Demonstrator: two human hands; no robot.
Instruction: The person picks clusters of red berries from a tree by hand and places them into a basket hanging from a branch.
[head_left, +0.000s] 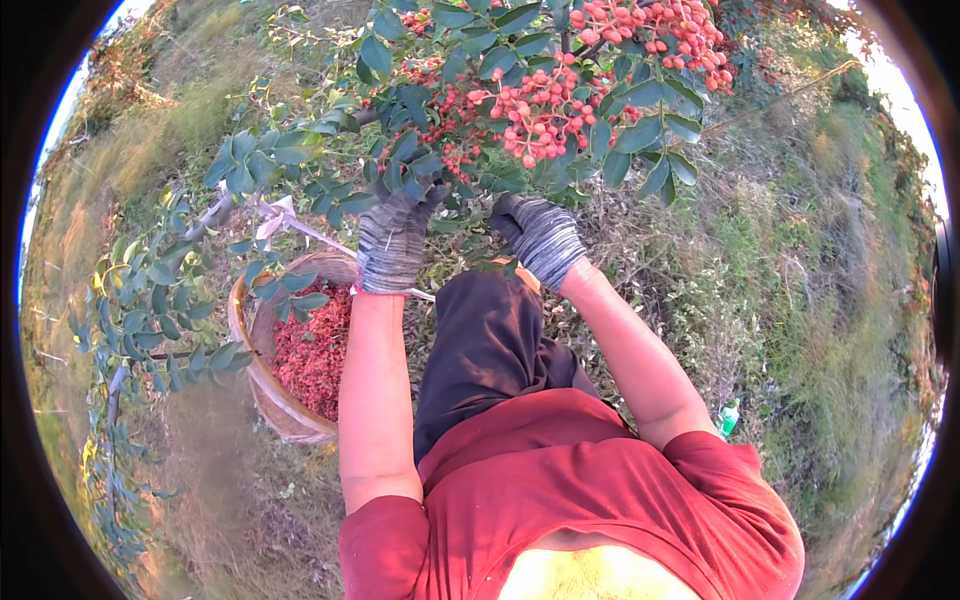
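Both hands wear grey striped knit gloves and are raised to the lower side of a shrub branch with red berry clusters, which look like Sichuan pepper. My left hand is among the leaves, its fingertips partly hidden by foliage. Just right of it, my right hand has its fingers curled in beside the leaves; what lies within them is hidden. A large berry cluster hangs above my right hand, with another cluster higher and to the right. Green leaves surround the clusters.
A woven basket holding many red berries stands left of my left forearm. A pale strip of cloth is tied to a branch there. A leafy branch spreads at far left. A green object lies in the grass at right.
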